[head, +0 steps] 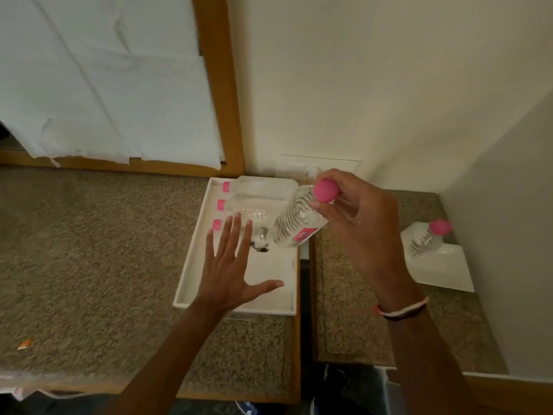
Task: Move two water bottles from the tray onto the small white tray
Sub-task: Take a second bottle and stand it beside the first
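A large white tray lies on the granite counter with three clear bottles on their sides at its far end, pink caps to the left. My right hand grips a clear water bottle by its pink-capped neck, tilted above the tray's right edge. My left hand hovers flat over the tray with fingers spread, holding nothing. On the small white tray at the right stands another pink-capped bottle.
A dark gap splits the left counter from the right counter. A wood-framed panel covered in white paper stands behind the left counter. Walls close in behind and to the right. A small dark object lies in the large tray.
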`<act>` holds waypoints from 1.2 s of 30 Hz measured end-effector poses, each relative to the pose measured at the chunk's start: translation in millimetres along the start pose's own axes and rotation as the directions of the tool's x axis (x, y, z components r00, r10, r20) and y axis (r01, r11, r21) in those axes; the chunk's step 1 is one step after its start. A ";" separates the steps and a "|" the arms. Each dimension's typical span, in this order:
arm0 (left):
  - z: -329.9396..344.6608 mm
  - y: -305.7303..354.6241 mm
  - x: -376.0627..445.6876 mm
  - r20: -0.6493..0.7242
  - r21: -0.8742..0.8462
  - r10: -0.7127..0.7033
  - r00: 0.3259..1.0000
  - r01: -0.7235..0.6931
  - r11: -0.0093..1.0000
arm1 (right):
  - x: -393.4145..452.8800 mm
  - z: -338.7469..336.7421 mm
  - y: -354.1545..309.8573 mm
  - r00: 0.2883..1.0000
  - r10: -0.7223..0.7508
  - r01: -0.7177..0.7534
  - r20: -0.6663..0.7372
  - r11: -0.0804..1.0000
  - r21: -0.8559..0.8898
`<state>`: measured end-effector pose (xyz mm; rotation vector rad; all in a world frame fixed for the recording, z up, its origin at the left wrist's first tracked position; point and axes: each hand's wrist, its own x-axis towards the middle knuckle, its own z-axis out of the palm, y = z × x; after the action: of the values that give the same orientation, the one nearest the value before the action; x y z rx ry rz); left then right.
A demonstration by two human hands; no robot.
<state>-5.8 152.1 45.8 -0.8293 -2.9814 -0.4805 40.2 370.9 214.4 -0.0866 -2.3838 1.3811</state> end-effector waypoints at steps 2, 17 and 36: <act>8.3 28.7 15.9 -0.004 -0.009 0.041 0.999 -0.041 0.999 | 3.0 -30.3 3.3 0.997 -0.021 0.023 -0.074 0.999 0.025; 91.3 166.7 92.4 0.149 -0.009 0.112 0.982 -0.112 0.994 | 15.0 -242.8 60.6 0.883 -0.049 0.033 -0.468 0.999 -0.043; 188.7 181.4 98.7 0.266 0.048 0.093 0.959 -0.109 0.993 | -21.5 -249.2 237.6 0.943 0.260 -0.306 -0.208 0.922 -0.238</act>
<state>14.6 404.7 -72.6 -1.1154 -3.1487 -0.2927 116.3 693.1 117.3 -0.6238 -2.4636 1.1015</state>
